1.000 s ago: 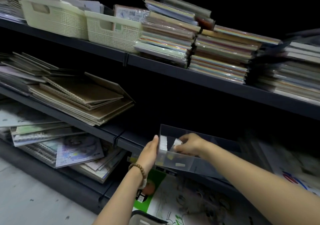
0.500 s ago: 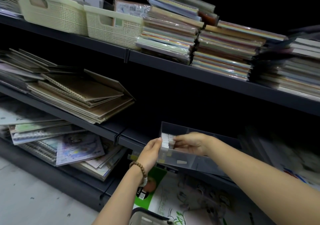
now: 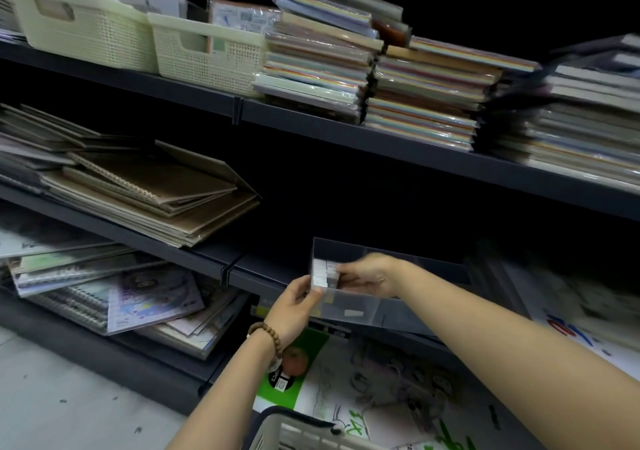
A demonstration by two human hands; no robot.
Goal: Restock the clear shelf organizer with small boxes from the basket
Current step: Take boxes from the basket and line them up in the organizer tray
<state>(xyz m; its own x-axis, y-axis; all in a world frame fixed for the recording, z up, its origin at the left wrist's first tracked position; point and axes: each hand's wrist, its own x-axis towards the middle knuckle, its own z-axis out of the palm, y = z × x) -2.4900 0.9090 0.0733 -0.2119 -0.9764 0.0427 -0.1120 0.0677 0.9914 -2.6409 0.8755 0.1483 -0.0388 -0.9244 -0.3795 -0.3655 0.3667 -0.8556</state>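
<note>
Organizer (image 3: 363, 312) lengthwise along shelf (image 3: 270, 273), boxes (image 3: 320, 273) upright

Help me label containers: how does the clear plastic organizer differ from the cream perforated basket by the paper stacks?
The clear plastic organizer has transparent walls; the cream perforated basket is opaque. The left hand holds the organizer on a lower shelf; the basket sits on the top shelf. Both have open tops.

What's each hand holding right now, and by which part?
The left hand grips the clear organizer by its front left corner. The right hand, reaching inside it, pinches the small boxes at the right end of their row.
</note>
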